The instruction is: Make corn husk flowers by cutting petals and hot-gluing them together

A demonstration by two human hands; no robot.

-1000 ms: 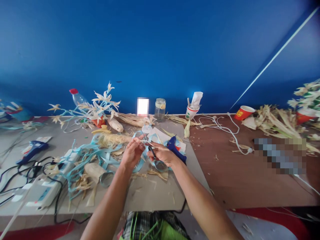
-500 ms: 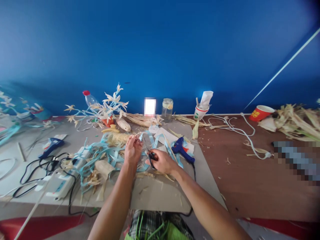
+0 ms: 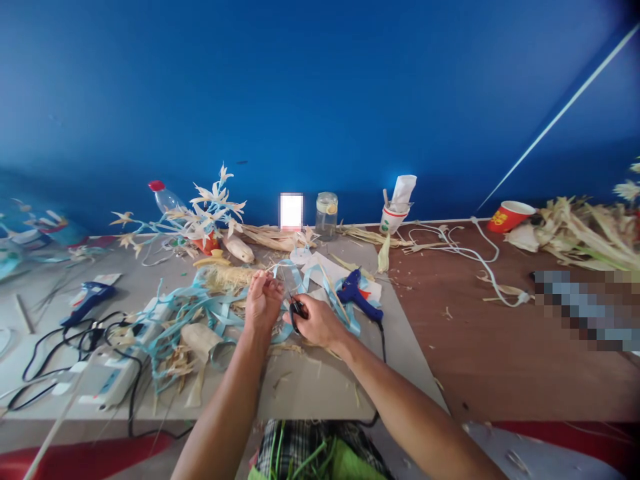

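Note:
My right hand [image 3: 317,321] is closed around the black handles of a pair of scissors [image 3: 297,313], whose blades point up and away from me. Just left of it, the fingers of my left hand [image 3: 264,300] are pinched together. A thin pale strand [image 3: 276,267] shows at those fingertips; its exact kind is too small to tell. Light blue ribbon [image 3: 314,272] lies in loops behind both hands. To the right of the scissors rests a blue glue gun [image 3: 356,293] on white paper.
Tangled blue strips [image 3: 183,313], a white power strip [image 3: 117,380] and a second glue gun [image 3: 90,301] lie to the left. Behind stand husk flowers [image 3: 213,200], a glass jar [image 3: 327,217] and a paper cup [image 3: 394,219]. A red cup [image 3: 510,217] and dried husks [image 3: 590,230] are at right.
The view has turned a little to the right, so the table things sit further left. My hands stay close together, with the scissors still in the right one.

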